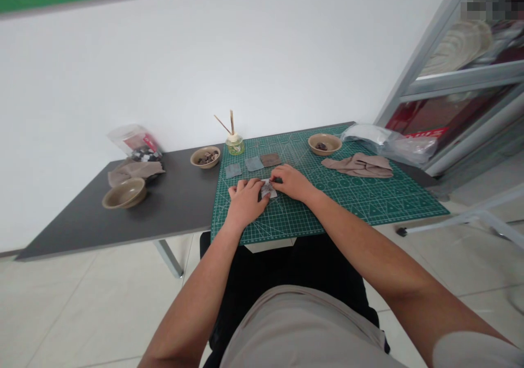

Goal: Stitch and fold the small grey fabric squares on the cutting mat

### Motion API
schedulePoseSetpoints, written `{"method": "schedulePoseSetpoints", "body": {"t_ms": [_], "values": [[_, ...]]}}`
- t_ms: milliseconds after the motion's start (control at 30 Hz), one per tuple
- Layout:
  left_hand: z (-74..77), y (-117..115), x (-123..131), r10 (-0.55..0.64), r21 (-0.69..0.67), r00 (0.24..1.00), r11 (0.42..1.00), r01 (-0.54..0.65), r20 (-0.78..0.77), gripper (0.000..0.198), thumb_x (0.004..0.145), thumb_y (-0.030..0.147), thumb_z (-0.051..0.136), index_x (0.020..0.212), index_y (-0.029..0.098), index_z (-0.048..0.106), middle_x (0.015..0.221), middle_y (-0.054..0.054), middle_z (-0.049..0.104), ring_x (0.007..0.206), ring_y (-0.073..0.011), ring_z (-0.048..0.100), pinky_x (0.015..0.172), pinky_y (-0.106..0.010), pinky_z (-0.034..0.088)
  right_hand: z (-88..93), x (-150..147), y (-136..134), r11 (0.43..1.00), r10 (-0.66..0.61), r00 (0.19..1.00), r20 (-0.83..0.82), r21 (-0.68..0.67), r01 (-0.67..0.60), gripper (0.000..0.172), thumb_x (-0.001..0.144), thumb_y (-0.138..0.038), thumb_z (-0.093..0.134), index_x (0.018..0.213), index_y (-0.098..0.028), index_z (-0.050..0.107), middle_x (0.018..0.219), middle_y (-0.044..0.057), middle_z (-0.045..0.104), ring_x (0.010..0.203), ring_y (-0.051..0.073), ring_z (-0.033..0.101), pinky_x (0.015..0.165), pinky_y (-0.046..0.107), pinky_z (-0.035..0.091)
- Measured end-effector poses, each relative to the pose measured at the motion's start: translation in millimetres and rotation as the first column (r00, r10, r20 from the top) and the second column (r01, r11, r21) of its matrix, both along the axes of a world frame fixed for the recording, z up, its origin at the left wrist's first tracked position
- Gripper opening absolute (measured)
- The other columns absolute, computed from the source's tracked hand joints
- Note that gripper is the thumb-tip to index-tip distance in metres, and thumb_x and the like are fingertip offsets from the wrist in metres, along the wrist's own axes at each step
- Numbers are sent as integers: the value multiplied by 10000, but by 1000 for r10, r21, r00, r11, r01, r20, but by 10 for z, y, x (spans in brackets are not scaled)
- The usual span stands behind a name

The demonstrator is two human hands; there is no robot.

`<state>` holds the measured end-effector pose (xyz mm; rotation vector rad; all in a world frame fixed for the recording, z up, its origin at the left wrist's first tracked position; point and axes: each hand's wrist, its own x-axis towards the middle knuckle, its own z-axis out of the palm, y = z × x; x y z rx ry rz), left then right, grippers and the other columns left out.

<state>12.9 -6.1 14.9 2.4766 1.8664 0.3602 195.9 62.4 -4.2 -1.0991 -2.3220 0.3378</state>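
Observation:
Both my hands rest on the green cutting mat [347, 204] and meet over a small pale sachet [269, 190]. My left hand [245, 200] lies on the sachet's left side with its fingers curled down on it. My right hand [291, 182] pinches the sachet's right edge, where a dark bit shows between the fingertips. Just beyond my hands lie three small flat pouches: two grey ones [233, 170] [254, 164] and a brown one [271, 159].
A reed diffuser bottle [234, 144] stands at the mat's far edge. Bowls sit at the left [124, 193], centre [205, 156] and right [325, 143]. Beige cloth [359, 165] and plastic bags [388, 141] lie at the right, a bag of pieces [137, 141] at the left. A metal shelf [462, 78] stands right.

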Motion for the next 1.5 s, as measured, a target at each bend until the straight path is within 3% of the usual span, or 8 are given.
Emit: {"method": "schedulePoseSetpoints", "body": {"t_ms": [200, 500, 767, 900, 1100, 1233, 1333, 1500], "values": [[-22, 3, -10, 1, 14, 1000, 1000, -1, 15, 409, 945, 462, 465, 1298, 294, 586, 1388, -53, 585, 1201, -323, 474, 937, -505, 359, 37, 31, -56, 994, 97, 994, -56, -50, -100, 120, 778, -163, 674, 727, -196, 571, 811, 7, 594, 834, 188, 524, 810, 306, 374], [-10, -2, -12, 7, -1, 1000, 1000, -7, 4, 415, 943, 470, 469, 1306, 298, 572, 1402, -52, 573, 1216, -320, 467, 938, -497, 357, 12, 20, -30, 996, 78, 995, -58, -42, -80, 83, 786, -159, 656, 749, -198, 592, 850, 23, 612, 876, 202, 535, 820, 317, 382], [-14, -5, -9, -1, 20, 1000, 1000, 1, 16, 403, 950, 462, 456, 1299, 302, 580, 1381, -44, 594, 1184, -309, 487, 916, -495, 371, 41, 38, -78, 994, 66, 993, -99, -81, -74, 151, 716, -163, 705, 686, -192, 560, 783, -11, 539, 774, 163, 529, 742, 279, 377], [-12, -2, -7, -1, 15, 1000, 1000, 1, 4, 416, 947, 471, 458, 1308, 299, 573, 1385, -57, 588, 1190, -317, 485, 922, -495, 370, 38, 24, -51, 997, -4, 996, -84, -77, -2, 86, 771, -172, 673, 722, -185, 604, 822, 6, 550, 792, 167, 540, 758, 284, 382], [6, -13, -1, 15, -18, 1000, 1000, -15, 5, 441, 946, 475, 449, 1340, 312, 562, 1393, -60, 569, 1218, -327, 461, 953, -502, 359, 55, 31, -76, 990, 73, 991, -111, -113, -85, 56, 770, -178, 678, 737, -185, 634, 817, -5, 576, 767, 150, 544, 739, 269, 373], [13, -15, 0, 15, -24, 1000, 1000, -15, 8, 436, 947, 477, 447, 1334, 316, 566, 1404, -54, 566, 1227, -330, 452, 958, -510, 347, 54, 36, -92, 990, 30, 994, -110, -135, -44, 105, 720, -155, 693, 721, -186, 592, 806, -17, 532, 723, 137, 508, 696, 258, 354], [17, -11, 0, 13, -21, 1000, 1000, -13, 12, 425, 943, 471, 459, 1321, 313, 572, 1405, -52, 568, 1226, -330, 452, 957, -513, 343, 37, 24, -73, 993, -2, 996, -89, -121, -8, 69, 773, -177, 667, 752, -185, 602, 834, -3, 528, 746, 148, 515, 709, 267, 357], [31, -15, -1, 19, -27, 1000, 999, -19, 24, 417, 942, 474, 460, 1308, 317, 583, 1403, -47, 569, 1223, -321, 452, 954, -502, 347, 25, 19, -66, 992, 64, 994, -94, -104, -74, 62, 821, -215, 661, 776, -183, 632, 859, -1, 559, 746, 139, 526, 723, 263, 358]]}}
